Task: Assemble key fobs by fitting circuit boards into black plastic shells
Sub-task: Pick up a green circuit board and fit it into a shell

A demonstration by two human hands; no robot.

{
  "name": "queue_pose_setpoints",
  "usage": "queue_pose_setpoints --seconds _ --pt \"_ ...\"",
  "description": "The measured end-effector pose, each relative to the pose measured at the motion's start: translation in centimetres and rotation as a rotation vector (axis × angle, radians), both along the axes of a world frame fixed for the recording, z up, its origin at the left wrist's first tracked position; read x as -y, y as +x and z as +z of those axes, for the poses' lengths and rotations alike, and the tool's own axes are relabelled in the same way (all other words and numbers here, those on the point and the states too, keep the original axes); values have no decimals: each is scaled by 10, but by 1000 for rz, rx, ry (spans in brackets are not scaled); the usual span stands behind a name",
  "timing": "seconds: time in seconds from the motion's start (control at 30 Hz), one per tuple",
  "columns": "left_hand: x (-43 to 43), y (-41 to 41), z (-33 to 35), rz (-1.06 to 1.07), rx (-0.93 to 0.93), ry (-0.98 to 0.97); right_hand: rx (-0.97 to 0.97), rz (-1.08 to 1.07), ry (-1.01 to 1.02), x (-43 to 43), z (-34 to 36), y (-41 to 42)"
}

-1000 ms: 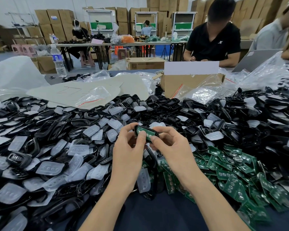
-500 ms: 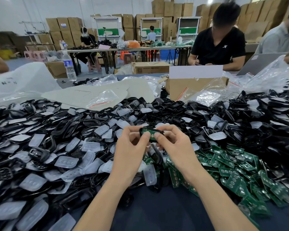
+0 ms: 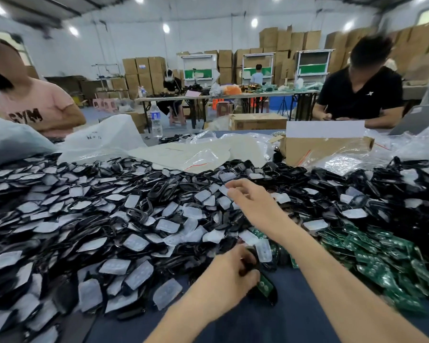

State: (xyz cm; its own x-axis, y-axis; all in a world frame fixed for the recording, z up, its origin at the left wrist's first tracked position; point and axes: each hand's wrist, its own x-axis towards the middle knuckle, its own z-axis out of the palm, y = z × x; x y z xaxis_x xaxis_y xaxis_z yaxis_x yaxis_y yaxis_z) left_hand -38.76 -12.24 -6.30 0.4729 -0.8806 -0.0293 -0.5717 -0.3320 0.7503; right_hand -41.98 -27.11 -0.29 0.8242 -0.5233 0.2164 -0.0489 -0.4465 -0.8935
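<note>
Heaped on the dark blue table (image 3: 295,318), black plastic shells (image 3: 139,214) lie just beyond my spread-fingered right hand (image 3: 253,204); at the heap's near edge my left hand (image 3: 228,276) grips a green-boarded black fob (image 3: 266,287).

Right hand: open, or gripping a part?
Open: the right hand reaches over the pile of black shells, fingers spread, gripping nothing.

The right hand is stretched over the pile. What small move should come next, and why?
Probably lower the right hand and pinch one clear pad below it: it is open and empty, while the left hand holds a shell with a green board.
</note>
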Motion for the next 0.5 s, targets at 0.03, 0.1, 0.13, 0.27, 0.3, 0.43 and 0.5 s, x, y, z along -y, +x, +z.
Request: queue_pose_setpoints --seconds 0.03,0.1,0.13,0.27,0.3,0.43,0.5 --pt "-3 -2 0 2 72 10 -15 7 -8 -5 -1 2" --pt "-6 -5 3 3 178 34 -29 8 -21 -15 -3 7" --pt "-8 -4 4 -2 231 53 -35 5 -22 -19 -4 10" --pt "-15 9 16 42 309 41 -45 -8 -27 -30 -6 22" --pt "-18 17 20 61 309 21 -42 -16 -31 -31 -7 26" --pt "-33 56 38 137 261 30 -33 -57 -30 -31 0 40" --pt "-42 75 45 170 241 42 -23 -72 -9 -29 7 47"
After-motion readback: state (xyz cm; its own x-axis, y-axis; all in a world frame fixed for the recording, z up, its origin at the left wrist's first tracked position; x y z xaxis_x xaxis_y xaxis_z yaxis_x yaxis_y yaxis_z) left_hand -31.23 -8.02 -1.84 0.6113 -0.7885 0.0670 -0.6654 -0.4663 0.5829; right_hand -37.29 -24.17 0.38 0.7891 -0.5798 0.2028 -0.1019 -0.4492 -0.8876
